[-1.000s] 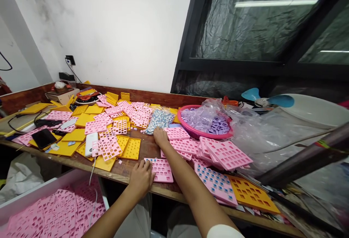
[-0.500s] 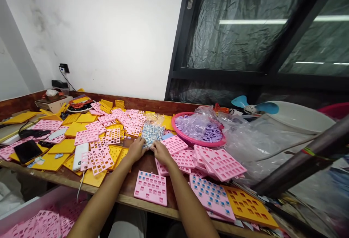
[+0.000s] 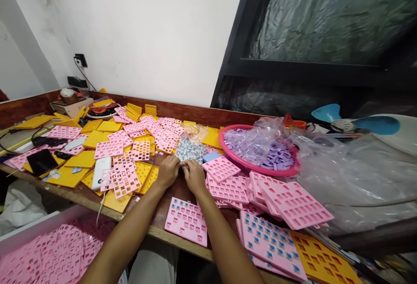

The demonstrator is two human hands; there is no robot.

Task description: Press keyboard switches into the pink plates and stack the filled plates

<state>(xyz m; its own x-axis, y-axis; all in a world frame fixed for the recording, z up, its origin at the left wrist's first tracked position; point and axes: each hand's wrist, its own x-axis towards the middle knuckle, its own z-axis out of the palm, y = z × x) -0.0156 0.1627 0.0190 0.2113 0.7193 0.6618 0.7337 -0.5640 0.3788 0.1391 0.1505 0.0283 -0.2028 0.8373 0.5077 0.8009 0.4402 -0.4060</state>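
Note:
My left hand point(image 3: 168, 171) and my right hand point(image 3: 194, 175) meet fingertip to fingertip at the near edge of a clear plastic bag point(image 3: 190, 150) full of small blue-and-white pieces that look like key switches. Both hands are closed in a pinch; what lies between the fingers is too small to make out. Between my forearms, near the table's front edge, lies a pink plate point(image 3: 185, 223) with square pockets. Several blue pieces sit in its far-left pockets, while the other pockets show bare pink.
A pink basket point(image 3: 224, 147) of purple pieces stands behind stacked pink plates point(image 3: 228, 187) on the right. A pink plate with many blue pieces point(image 3: 270, 240) lies beside a yellow plate point(image 3: 322, 258). At left are yellow plates point(image 3: 80, 159), a white power bank point(image 3: 101, 173) and a phone point(image 3: 41, 162).
The view has turned, shifting the table's contents. My hands have drawn closer together, fingertips now meeting at the bag's near edge. The pink plate between my arms stays on the table.

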